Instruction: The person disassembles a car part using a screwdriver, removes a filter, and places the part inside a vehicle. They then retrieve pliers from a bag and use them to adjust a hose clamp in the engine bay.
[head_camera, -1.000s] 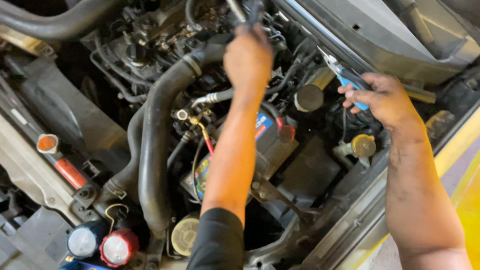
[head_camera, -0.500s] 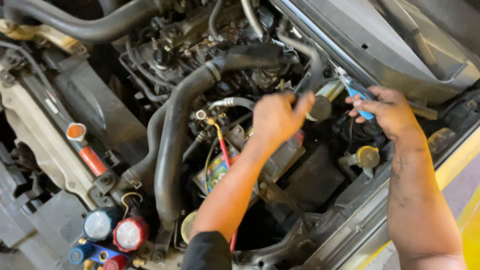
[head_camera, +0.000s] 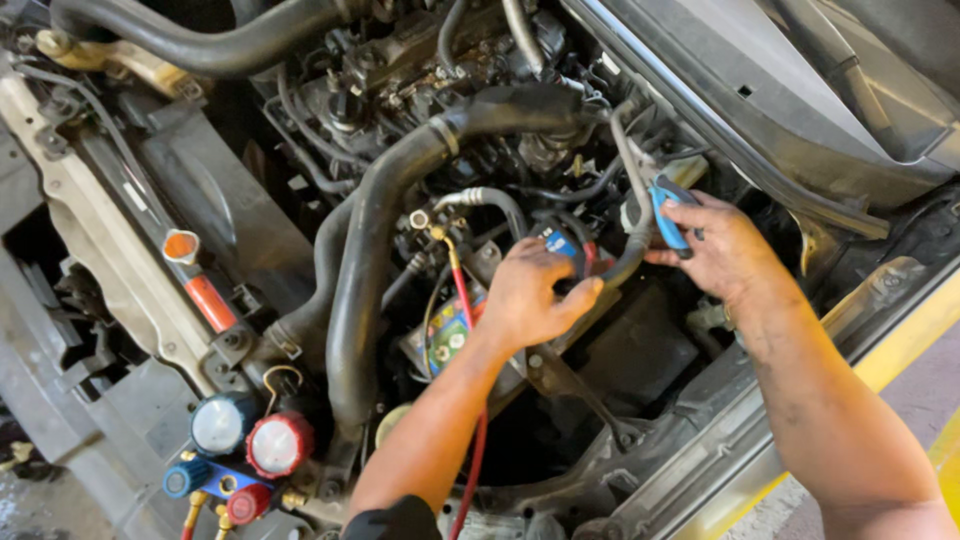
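Left hand (head_camera: 530, 295) curled loosely around thin black cable (head_camera: 628, 262) above car battery (head_camera: 455, 335), thumb under, fingers over. Right hand (head_camera: 725, 250) closed on blue-handled pliers (head_camera: 668, 215), jaws hidden behind cable. Thick black rubber intake hose (head_camera: 365, 270) arcs just left of hands, crowding access. Red charging hose (head_camera: 462, 300) runs beneath left forearm. Red and blue manifold gauges (head_camera: 250, 440) hang at lower left, well apart.

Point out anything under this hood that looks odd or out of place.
A gauge set with blue and red dials hangs at the bay's front edge, its red hose running to a fitting. Nothing looks spilled or broken.
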